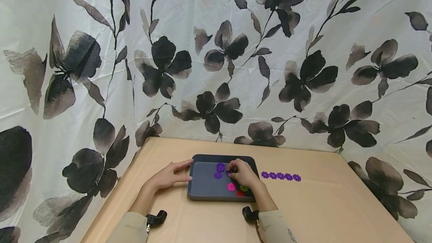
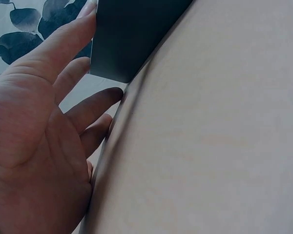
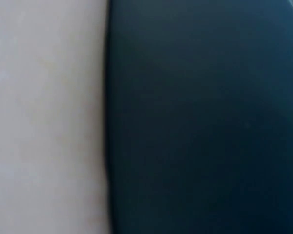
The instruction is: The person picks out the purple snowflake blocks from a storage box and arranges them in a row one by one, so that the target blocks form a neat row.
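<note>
From my end, I had the right hand (image 1: 243, 173) inside the dark tray (image 1: 219, 198), fingers bent and close together; they seemed to pinch a purple flower piece (image 1: 228, 173), though the fingers covered most of it. The right wrist view was no help: blurred tray wall and worktop, no fingertips. The left hand (image 1: 168, 175) was wide, thumb and fingers spread, touching the tray's left wall.

The purple flower piece was toward the tray's right half, just right of two loose purple pieces (image 1: 220, 167). A pink piece (image 1: 231, 186), a green piece (image 1: 243, 188) and a red piece (image 1: 240, 193) sat nearer, along the near right side. On the worktop (image 1: 324, 201), right of the tray, lay a row of five purple pieces (image 1: 281, 176).

Handling, my guess: very light, thin, fairly stiff, not fragile; material not readable. Lying flat, it gave little edge to catch and could have skated on the tray floor if pressed. Best hold, I judged: thumb and a fingertip on opposite petals, notches helping grip. Tray looked rigid; steadying by its wall made sense.
</note>
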Available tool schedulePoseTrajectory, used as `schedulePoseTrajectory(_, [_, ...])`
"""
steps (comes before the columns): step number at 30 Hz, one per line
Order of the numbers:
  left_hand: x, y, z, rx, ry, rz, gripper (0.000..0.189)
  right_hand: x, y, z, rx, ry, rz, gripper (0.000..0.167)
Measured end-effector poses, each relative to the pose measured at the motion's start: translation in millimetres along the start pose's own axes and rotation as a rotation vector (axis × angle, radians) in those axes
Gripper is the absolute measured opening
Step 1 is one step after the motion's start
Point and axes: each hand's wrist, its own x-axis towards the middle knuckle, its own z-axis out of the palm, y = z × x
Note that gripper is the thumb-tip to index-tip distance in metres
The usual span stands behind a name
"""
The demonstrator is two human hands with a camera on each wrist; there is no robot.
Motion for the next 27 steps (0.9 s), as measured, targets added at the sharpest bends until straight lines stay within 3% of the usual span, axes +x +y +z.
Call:
schedulePoseTrajectory(10, [-0.9,-0.2,-2.2,0.003,0.001,0.005,0.078,-2.4,-4.3,-3.0,0.036,0.005,0.000,0.012])
schedulePoseTrajectory(18, [-2.1,-0.9,-2.7,-0.038,-0.021,0.031,0.080,-6.4,-8.7,-9.3,0.045,-0.011,-0.048,0.014])
schedulePoseTrajectory(27, [-4.6,-0.5,-3.4,-0.041,-0.025,0.031,0.080,-15.6,-6.9,-27.5,0.124,0.085,-0.050,0.016])
